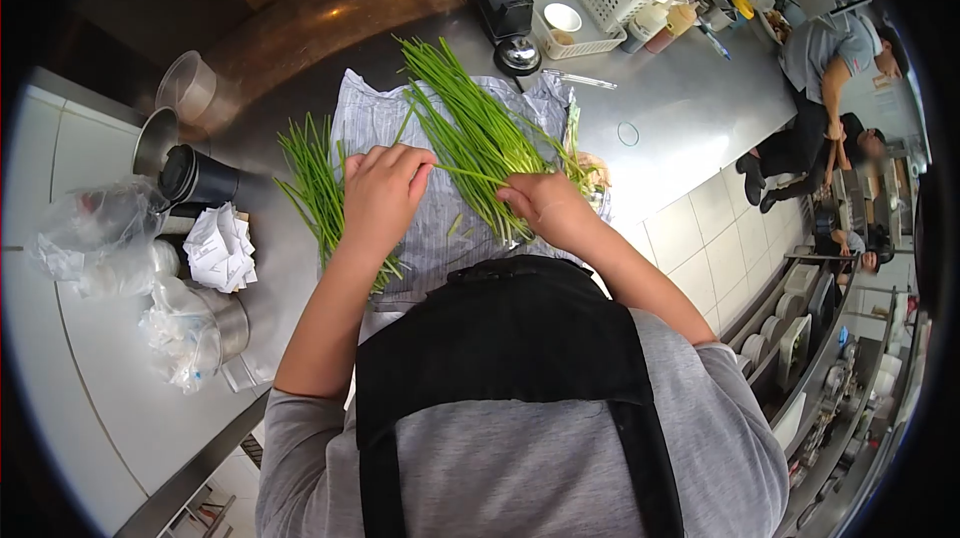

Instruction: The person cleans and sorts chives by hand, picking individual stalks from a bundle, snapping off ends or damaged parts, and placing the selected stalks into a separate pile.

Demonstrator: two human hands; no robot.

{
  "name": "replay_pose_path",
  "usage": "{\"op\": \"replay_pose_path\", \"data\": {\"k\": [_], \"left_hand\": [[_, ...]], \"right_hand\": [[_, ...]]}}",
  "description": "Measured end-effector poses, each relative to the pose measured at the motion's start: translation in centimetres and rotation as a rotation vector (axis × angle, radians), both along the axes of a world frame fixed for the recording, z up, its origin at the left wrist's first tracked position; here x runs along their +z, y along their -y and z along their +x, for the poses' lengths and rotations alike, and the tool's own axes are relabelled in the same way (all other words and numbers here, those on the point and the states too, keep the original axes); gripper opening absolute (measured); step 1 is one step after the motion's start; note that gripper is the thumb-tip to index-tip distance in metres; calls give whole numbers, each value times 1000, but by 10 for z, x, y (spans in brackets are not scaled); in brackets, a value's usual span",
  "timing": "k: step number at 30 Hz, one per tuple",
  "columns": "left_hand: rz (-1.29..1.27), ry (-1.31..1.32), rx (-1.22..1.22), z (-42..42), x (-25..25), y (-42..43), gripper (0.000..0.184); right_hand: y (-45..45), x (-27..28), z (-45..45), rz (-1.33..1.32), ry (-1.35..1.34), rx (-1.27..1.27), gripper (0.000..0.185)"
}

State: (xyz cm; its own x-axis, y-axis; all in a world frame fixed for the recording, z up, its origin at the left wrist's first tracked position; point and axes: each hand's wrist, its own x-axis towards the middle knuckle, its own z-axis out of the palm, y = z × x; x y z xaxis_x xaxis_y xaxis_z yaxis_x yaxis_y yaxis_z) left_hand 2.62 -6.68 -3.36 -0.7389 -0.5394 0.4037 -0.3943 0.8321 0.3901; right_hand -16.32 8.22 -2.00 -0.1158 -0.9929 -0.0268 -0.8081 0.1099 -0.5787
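A long thin green chive stalk [466, 174] stretches between my two hands, above a cloth. My left hand [386, 183] pinches its left end, and my right hand [550, 206] has closed finger and thumb on its right end. Beneath and beyond the hands lies a large bunch of chives [465, 113], spread on the crumpled grey cloth [366, 123]. Left of my left hand is a smaller pile of chives [315, 183]. Past my right hand, pale trimmings [590, 174] sit at the cloth's right edge.
A bell [518, 56], a tape dispenser [495, 3] and a white basket [575, 38] with small bowls stand at the back. Papers [220, 248], a black cup [198, 176] and plastic bags [100, 233] are at left. Co-workers [830, 63] stand at right.
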Motion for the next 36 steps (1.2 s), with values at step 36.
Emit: {"op": "replay_pose_path", "data": {"k": [36], "left_hand": [[104,268,146,37,-37,33,22]], "right_hand": [[-41,59,-30,-88,1205,-306,26]]}}
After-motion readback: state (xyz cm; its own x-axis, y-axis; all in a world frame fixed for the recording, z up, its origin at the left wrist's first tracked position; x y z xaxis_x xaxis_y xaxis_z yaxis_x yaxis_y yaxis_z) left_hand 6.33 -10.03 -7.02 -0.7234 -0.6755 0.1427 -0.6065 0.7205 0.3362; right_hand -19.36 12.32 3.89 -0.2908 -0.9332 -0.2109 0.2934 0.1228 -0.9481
